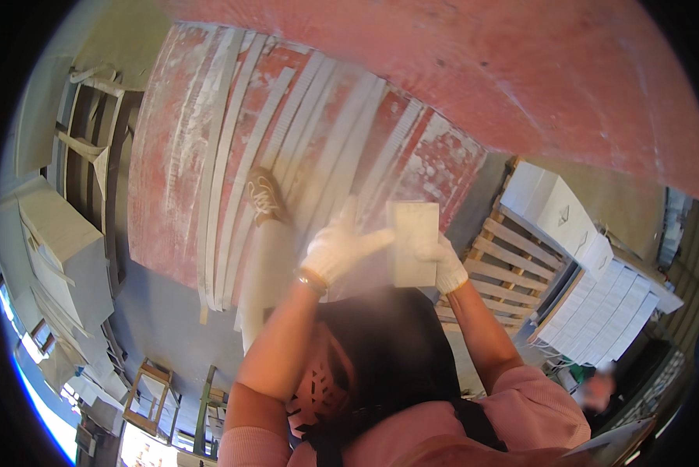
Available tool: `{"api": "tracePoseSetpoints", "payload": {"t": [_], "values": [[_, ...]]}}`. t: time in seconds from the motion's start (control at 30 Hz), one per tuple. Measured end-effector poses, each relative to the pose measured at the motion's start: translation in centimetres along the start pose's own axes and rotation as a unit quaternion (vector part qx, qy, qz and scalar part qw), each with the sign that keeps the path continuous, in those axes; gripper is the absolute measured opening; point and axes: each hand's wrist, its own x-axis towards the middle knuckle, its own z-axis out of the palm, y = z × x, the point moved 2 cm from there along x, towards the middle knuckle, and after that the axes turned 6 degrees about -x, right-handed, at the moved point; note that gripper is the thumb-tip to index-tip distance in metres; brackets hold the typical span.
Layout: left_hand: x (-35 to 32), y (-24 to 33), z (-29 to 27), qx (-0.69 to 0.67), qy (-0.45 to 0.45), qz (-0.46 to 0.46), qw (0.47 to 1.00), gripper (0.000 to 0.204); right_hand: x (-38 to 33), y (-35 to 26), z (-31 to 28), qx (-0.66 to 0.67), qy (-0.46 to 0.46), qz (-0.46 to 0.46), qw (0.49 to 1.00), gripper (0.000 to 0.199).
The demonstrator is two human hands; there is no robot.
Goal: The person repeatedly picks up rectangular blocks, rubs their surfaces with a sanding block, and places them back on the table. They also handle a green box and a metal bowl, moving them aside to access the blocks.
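Note:
A pale, flat rectangular piece (412, 226), like a thin box or slab, is held upright in front of my body. My right hand (447, 267), in a white knit glove, grips its right edge near the lower corner. On the other side is my left hand (340, 247), gloved the same way, its fingers spread and holding nothing. One left finger points at the slab's left edge; whether it touches cannot be made out. Beyond the hands, long pale strips (232, 156) lie side by side across a worn red board (162, 187).
A large red panel (521, 70) spans the far side. At right are a wooden pallet (513, 265), a white carton (552, 206) and stacked white boxes (598, 311). Large cartons (61, 249) stand at left, with a wooden stool (148, 397) nearer. My shoe (265, 194) is on the strips.

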Motion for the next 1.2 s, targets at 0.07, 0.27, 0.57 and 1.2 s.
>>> {"api": "tracePoseSetpoints", "payload": {"t": [0.07, 0.27, 0.57, 1.2], "values": [[-0.5, 0.0, 4.7, -0.136, -0.113, 0.012, 0.984, 0.100, -6.0, 1.5, -2.6, 0.039, 0.029, 0.011, 0.999, 0.079], [-9.9, 3.5, 24.1, -0.425, -0.239, 0.148, 0.861, 0.085, -21.8, 4.0, -9.6, 0.124, 0.012, -0.069, 0.990, 0.076], [-20.9, 9.2, 38.1, -0.541, -0.181, 0.218, 0.792, 0.071, -33.3, 4.2, -16.2, -0.093, 0.015, -0.182, 0.979, 0.076], [-30.3, -3.6, 41.9, -0.757, -0.192, 0.087, 0.619, 0.068, -42.1, 9.6, -15.6, -0.226, -0.153, -0.139, 0.952, 0.077]]}}
